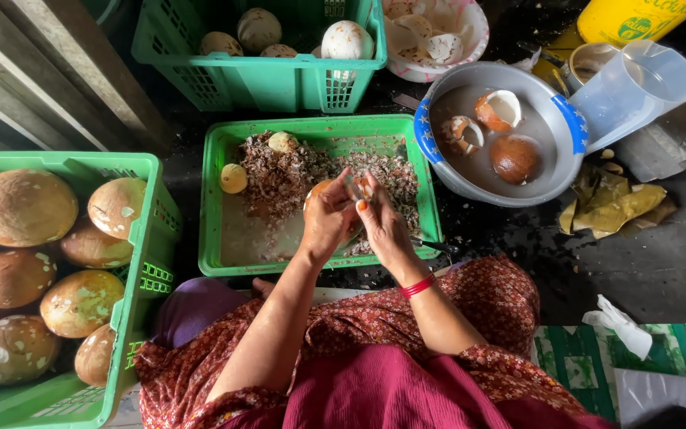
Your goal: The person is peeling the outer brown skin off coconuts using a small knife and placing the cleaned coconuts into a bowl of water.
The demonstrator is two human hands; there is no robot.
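Observation:
My left hand cups a small brown-and-white coconut piece over the shallow green tray. Pressed against that piece, my right hand grips a small metal peeling tool; a red bangle sits on that wrist. The tray holds a heap of brown shavings and two pale peeled pieces. Both hands meet just above the tray's near right part.
A green crate of brown coconuts stands at my left. Another green crate with peeled ones sits behind the tray. A grey basin of water with coconut halves, a clear plastic jug, a white bowl and yellow rags lie to the right.

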